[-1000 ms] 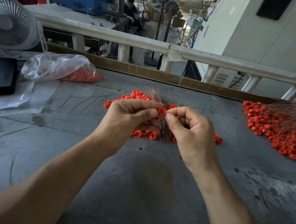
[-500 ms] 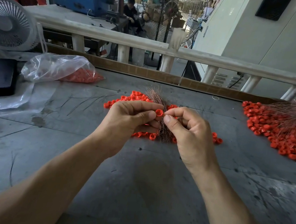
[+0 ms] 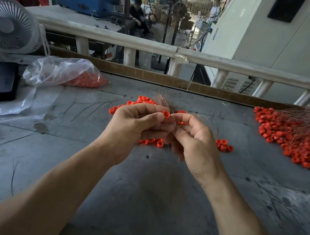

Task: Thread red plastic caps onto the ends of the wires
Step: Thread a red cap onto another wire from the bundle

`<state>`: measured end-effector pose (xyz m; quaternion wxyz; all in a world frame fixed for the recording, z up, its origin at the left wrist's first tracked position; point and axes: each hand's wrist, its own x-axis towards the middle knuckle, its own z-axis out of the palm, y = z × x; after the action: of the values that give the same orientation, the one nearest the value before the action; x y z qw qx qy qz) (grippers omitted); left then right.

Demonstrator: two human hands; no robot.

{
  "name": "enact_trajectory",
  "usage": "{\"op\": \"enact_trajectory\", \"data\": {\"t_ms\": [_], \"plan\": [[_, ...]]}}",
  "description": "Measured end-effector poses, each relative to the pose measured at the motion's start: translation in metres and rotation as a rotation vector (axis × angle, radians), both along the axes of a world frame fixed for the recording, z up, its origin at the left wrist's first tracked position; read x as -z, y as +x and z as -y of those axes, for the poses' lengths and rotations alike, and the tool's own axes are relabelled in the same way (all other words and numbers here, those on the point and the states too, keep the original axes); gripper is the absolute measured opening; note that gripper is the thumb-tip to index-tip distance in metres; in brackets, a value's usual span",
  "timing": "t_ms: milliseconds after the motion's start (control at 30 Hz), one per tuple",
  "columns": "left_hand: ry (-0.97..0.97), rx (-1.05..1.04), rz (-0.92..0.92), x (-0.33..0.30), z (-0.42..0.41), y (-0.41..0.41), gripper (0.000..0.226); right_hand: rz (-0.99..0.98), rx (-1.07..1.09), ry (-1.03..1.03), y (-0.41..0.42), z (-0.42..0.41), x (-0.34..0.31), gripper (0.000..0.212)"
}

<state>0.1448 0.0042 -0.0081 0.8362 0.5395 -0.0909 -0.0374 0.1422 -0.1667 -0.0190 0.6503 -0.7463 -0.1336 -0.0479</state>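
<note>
The left hand (image 3: 134, 126) pinches a small red ring-shaped plastic cap (image 3: 166, 114) between thumb and forefinger. The right hand (image 3: 194, 141), fingers curled, grips a bundle of thin copper-coloured wires (image 3: 161, 100) that fans toward 12 o'clock. Cap and hands meet above the grey bench (image 3: 148, 197). Hold the cap bore facing the wire end, isolate one strand, and feed it straight through. Loose red caps (image 3: 223, 144) lie beneath the hands; the finished pile of capped wires (image 3: 297, 138) lies at 2 o'clock.
</note>
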Motion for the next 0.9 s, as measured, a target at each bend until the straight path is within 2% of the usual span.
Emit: {"op": "enact_trajectory", "data": {"t_ms": [133, 200, 267, 367, 533, 767, 900], "plan": [[-0.029, 0.015, -0.018, 0.000, -0.002, 0.001, 0.020, 0.009, 0.008, -0.063, 0.002, 0.004, -0.002, 0.017], [-0.036, 0.003, -0.028, 0.000, -0.003, 0.001, 0.021, 0.052, 0.162, -0.198, 0.007, 0.011, -0.001, 0.013], [-0.027, -0.016, -0.037, 0.001, -0.004, 0.002, 0.021, 0.090, 0.406, -0.348, 0.015, 0.025, -0.001, 0.009], [-0.013, -0.034, -0.051, 0.003, -0.004, 0.003, 0.017, 0.033, 0.629, -0.597, 0.022, 0.050, -0.003, 0.015], [-0.003, -0.041, -0.053, 0.005, -0.005, 0.004, 0.015, -0.112, 0.561, -0.733, 0.022, 0.066, 0.000, 0.017], [0.020, -0.036, -0.056, 0.007, -0.005, 0.005, 0.014, -0.128, 0.398, -0.806, 0.020, 0.054, 0.003, 0.021], [0.026, -0.027, -0.059, 0.007, -0.005, 0.005, 0.014, -0.108, 0.417, -0.845, 0.022, 0.051, 0.006, 0.026]]}}
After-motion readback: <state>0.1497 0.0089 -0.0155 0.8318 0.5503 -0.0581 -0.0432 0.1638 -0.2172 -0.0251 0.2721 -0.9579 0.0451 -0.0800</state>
